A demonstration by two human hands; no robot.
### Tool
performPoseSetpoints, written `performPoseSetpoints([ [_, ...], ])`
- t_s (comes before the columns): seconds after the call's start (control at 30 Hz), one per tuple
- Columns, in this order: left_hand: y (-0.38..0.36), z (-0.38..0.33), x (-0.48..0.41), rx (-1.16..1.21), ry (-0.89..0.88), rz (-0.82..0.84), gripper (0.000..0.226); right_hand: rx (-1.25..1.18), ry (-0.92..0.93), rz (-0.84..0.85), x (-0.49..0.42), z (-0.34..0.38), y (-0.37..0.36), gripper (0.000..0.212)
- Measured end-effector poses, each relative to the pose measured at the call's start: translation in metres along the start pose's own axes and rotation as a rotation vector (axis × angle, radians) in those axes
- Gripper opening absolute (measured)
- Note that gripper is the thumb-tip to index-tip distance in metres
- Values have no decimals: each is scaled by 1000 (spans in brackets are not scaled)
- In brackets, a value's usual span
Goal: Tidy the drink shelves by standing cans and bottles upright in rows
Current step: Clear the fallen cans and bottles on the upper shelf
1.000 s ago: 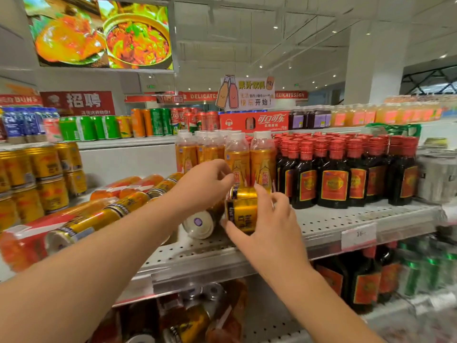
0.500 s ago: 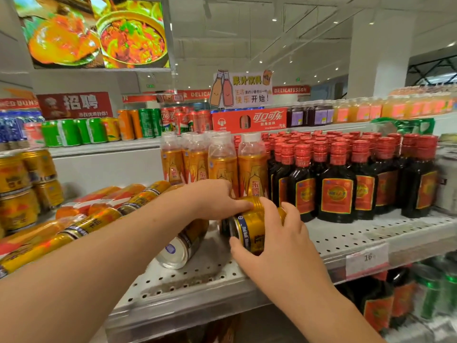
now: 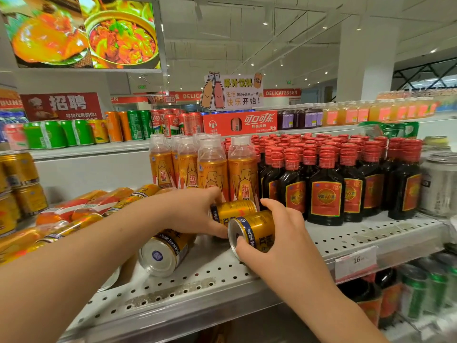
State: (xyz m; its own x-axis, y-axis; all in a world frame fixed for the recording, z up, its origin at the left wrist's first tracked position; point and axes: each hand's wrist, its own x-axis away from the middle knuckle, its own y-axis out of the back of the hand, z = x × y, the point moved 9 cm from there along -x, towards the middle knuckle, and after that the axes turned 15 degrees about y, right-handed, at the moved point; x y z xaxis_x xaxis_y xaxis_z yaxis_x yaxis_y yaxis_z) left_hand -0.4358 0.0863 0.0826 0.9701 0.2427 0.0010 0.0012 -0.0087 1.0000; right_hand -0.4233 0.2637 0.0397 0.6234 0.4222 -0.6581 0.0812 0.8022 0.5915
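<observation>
front gold can [image 3: 258, 231]: on side | rear gold can [image 3: 233, 211]: on side | left gold can [image 3: 165, 253]: on side | bottles [image 3: 326, 191]: upright

Head view: close, facing shelf [image 3: 346, 240], slightly downward.

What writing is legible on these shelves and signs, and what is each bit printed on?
"Red Bull": front gold can, gripped by the right hand; also rear gold can, gripped by the left hand.
"Vitamin Taurine Drink": lying gold can.
"16": price tag.
"DELICATESSEN": red banner.
"可口可乐": red carton.
"招聘": red poster.
"东鹏": orange bottles.
Too blurred: labels on the dark bottles.
</observation>
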Motion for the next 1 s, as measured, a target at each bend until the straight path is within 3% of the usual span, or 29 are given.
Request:
performPoseSetpoints([
  [0.2, 51, 17, 40, 206, -60, -359, 66, -100, 78, -125, -4, 23, 23, 70],
  [0.33, 84, 69, 96, 388, -14, -493, 44, -164, 201, -180, -13, 69, 33, 65],
  [0.47, 91, 143, 151, 414, 137, -535, 61, -229, 307, -159, -23, 132, 9, 62],
  [0.7, 59, 283, 244, 483, 305, -539, 80, -329, 414, -10, -29, 245, -94, 62],
  [0.87, 43, 364, 297, 577, 385, -592, 62, -356, 438, 20, -29, 313, -155, 61],
  [1.0, 33, 411, 327, 543, 433, -630, 61, -322, 466, 60, -25, 356, -191, 59],
])
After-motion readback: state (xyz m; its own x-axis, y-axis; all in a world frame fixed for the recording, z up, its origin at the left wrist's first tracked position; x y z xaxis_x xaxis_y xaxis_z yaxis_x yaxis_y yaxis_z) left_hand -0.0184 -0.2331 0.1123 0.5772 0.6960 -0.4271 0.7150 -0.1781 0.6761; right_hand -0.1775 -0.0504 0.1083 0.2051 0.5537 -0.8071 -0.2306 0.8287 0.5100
